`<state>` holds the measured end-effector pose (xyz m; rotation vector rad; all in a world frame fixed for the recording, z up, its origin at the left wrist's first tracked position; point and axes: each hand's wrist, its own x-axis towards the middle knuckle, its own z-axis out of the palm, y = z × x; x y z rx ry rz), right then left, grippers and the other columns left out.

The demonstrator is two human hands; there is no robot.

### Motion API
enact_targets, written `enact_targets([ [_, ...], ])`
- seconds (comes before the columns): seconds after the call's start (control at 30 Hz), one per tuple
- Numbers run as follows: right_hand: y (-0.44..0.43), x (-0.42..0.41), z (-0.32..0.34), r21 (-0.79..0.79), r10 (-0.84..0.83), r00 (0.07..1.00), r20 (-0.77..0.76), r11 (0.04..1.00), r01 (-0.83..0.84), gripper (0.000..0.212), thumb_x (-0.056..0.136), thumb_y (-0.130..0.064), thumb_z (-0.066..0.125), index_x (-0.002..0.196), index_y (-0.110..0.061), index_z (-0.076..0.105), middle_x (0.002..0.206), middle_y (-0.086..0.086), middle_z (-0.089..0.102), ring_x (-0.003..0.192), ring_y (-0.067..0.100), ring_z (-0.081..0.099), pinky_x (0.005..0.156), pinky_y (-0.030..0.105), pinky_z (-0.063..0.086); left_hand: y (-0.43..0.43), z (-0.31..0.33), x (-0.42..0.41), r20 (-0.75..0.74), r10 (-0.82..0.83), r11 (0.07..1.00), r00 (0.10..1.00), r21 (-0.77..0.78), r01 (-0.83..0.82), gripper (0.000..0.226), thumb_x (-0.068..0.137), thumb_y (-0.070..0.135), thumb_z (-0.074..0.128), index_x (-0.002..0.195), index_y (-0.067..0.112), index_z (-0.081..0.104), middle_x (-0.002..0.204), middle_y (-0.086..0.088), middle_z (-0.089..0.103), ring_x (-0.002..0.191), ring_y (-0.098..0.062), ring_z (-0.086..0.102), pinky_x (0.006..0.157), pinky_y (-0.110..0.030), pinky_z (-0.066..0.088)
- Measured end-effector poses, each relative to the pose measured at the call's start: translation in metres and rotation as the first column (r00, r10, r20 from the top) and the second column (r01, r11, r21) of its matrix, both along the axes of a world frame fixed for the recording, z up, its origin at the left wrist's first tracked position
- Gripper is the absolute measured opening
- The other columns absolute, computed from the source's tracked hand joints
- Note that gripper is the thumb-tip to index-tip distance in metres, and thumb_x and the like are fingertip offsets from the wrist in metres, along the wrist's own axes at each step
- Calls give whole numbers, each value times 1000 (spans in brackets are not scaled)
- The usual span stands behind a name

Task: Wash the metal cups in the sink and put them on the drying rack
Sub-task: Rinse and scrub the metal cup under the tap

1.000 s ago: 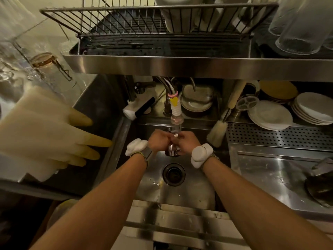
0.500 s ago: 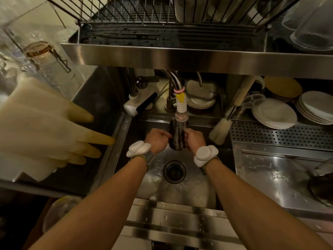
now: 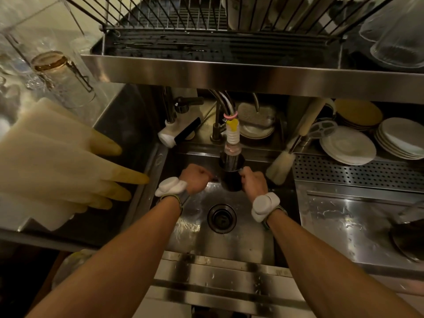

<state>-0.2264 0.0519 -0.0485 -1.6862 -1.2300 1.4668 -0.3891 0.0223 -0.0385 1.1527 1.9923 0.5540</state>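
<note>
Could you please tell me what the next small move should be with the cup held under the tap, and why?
Probably tip the metal cup over the sink to empty it. The right hand holds it upright with its mouth directly under the faucet nozzle, so it is likely filling. The left hand is curled beside it, apparently off the cup.

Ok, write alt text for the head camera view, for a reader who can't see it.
A person's right hand holds a metal cup upright under the tap nozzle over a steel sink; the left hand is a fist beside it. A wire drying rack sits overhead, rubber gloves at left, stacked plates at right.
</note>
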Motion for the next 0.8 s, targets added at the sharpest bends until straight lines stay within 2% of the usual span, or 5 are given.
enact_targets([
  [0.2,3,3,3,-20,17,1000,26,1000,-17,41,89,-29,49,51,-19,39,56,1,41,55,17,36,64,35,31,5,-1,-1,-9,25,999,1000,-27,-25,23,87,17,59,103,15,75,108,-8,73,105,-24,65,92,-29,49],
  [0.33,10,10,10,5,189,957,219,981,-195,37,92,-32,48,59,-15,49,67,5,50,65,20,46,63,30,33,5,9,0,-21,12,999,1000,-48,-13,23,88,20,59,104,15,74,107,-9,72,105,-26,65,86,-26,48],
  [0.5,15,29,30,25,425,665,614,831,-555,44,95,-35,46,59,-11,51,61,6,50,61,21,48,58,29,35,-1,22,5,-79,-50,995,996,-87,43,25,86,22,59,104,13,74,113,-8,70,108,-26,63,91,-28,49],
  [0.67,15,42,57,23,397,435,808,717,-697,40,92,-35,49,60,-12,51,71,9,54,70,25,54,64,32,43,-3,32,13,-138,-93,995,986,-57,86,25,83,24,60,97,10,75,106,-10,72,99,-27,66,88,-33,53],
  [0.8,11,42,81,-79,374,239,896,664,-744,28,91,-34,51,73,-12,47,83,10,51,81,29,55,66,31,37,-3,43,20,-182,-111,993,977,-45,105,29,87,27,59,101,7,73,108,-11,71,102,-28,65,88,-33,51],
])
